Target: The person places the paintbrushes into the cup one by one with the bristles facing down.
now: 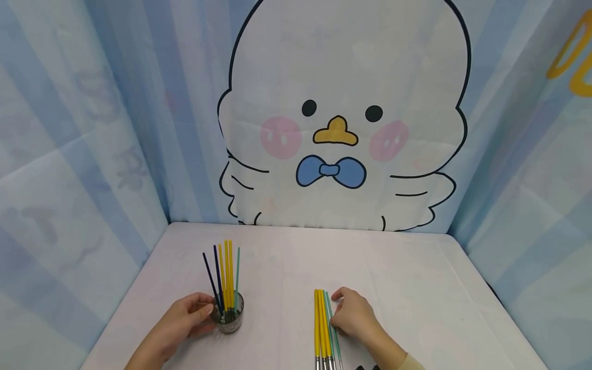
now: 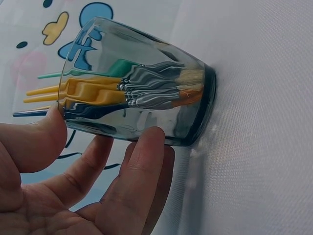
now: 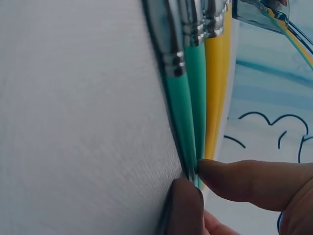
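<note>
So, in the head view, we are seeing paintbrushes (image 1: 228, 272) standing in a glass (image 1: 234, 326) by the left hand (image 1: 182, 319), seemingly done; yellow brushes (image 1: 322, 329) and others are lying on the desk (image 1: 273, 267), seemingly remaining. In the left-wrist view, the left hand is gripping the glass; in the right-wrist view, the right hand (image 3: 264, 182) is pinching the outer green brush (image 3: 180, 103).

Orange painted-looking lettering (image 1: 579, 90) on blue-and-white striped fabric wall (image 1: 532, 190) beyond right edge of white cloth-covered tabletop (image 1: 407, 277): cut off, no word readable. Faint grey letter-like marks (image 1: 133, 172) beyond left edge: illegible.
</note>
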Tool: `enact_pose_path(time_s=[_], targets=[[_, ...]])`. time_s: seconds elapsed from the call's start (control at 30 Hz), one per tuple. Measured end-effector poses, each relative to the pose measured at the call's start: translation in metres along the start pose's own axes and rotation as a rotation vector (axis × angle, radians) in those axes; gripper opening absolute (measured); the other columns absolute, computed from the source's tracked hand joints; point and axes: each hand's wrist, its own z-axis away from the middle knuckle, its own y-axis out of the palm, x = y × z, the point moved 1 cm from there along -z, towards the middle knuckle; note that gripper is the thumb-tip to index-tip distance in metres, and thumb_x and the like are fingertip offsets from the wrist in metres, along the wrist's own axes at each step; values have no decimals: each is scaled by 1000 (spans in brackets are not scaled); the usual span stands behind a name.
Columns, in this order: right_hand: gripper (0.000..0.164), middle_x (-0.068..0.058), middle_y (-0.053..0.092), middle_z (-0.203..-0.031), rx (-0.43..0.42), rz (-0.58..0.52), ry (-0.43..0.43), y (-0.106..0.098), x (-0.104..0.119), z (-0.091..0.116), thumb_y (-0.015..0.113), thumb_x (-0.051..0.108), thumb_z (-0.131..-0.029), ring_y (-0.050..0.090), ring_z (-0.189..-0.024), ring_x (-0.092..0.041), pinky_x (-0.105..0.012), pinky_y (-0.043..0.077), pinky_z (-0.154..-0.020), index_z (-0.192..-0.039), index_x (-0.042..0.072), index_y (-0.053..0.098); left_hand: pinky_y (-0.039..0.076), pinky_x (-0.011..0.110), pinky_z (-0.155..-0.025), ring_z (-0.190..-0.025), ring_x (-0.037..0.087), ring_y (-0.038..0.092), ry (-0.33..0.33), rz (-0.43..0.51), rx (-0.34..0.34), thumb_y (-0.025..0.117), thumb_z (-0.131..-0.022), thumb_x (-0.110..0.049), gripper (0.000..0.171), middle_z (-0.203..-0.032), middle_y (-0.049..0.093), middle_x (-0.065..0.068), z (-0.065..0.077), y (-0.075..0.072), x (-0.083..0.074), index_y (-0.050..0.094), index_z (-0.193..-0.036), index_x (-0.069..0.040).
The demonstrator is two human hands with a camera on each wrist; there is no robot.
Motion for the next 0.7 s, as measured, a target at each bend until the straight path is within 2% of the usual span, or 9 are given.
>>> enact_pose_path(time_s=[0.33, 0.6, 0.7], targets=[[53, -3, 62, -73, 6, 19, 7, 3, -1, -2, 91, 2, -70, 59, -55, -16, -24, 47, -52, -118, 5, 69, 69, 45, -93, -109, 21, 70, -9, 0, 2, 60, -110, -8, 30, -126, 68, 22, -1, -1, 1, 60, -133, 11], [50, -3, 58, -72, -23, 47, -20, 4, -1, 0, 79, -5, -69, 53, -59, -18, -25, 42, -51, -117, 6, 69, 69, 45, -94, -110, 20, 70, -4, -3, -5, 60, -110, -8, 30, -127, 68, 22, -1, 0, 1, 60, -133, 10], [48, -3, 57, -73, -29, 64, -25, 5, 0, 1, 78, -4, -71, 52, -60, -18, -26, 41, -52, -117, 6, 69, 69, 45, -94, -110, 20, 70, -1, -4, -2, 60, -110, -8, 29, -126, 68, 21, -1, 0, 1, 61, -132, 10]])
